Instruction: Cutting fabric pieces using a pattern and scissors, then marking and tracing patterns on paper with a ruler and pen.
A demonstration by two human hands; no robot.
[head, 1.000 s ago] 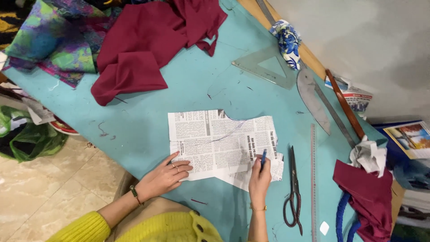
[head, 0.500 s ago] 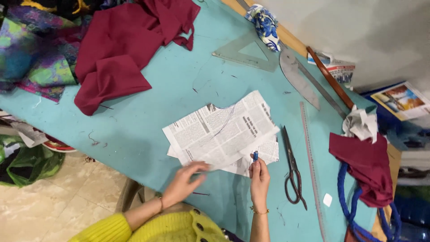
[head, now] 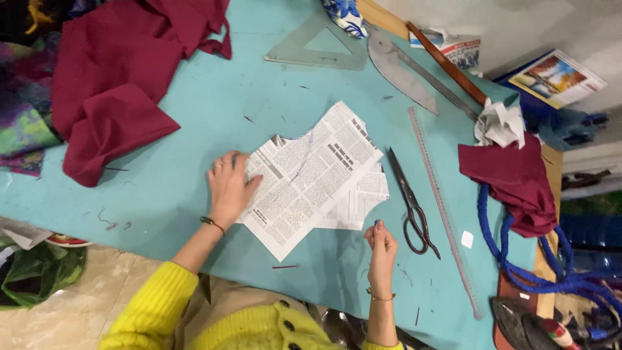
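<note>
Head view: my left hand [head: 228, 188] lies flat, fingers spread, on the newspaper pattern [head: 310, 178] mid teal counter [head: 194, 110]. Right hand [head: 381, 241] is off the paper, fingers pinching a small blue chalk [head: 376, 223], scissors [head: 411, 201] just beside, ruler [head: 442, 207] beyond.

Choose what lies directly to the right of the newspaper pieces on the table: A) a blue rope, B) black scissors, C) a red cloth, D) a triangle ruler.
B: the black scissors lie just right of the newspaper, between it and the long ruler.
</note>
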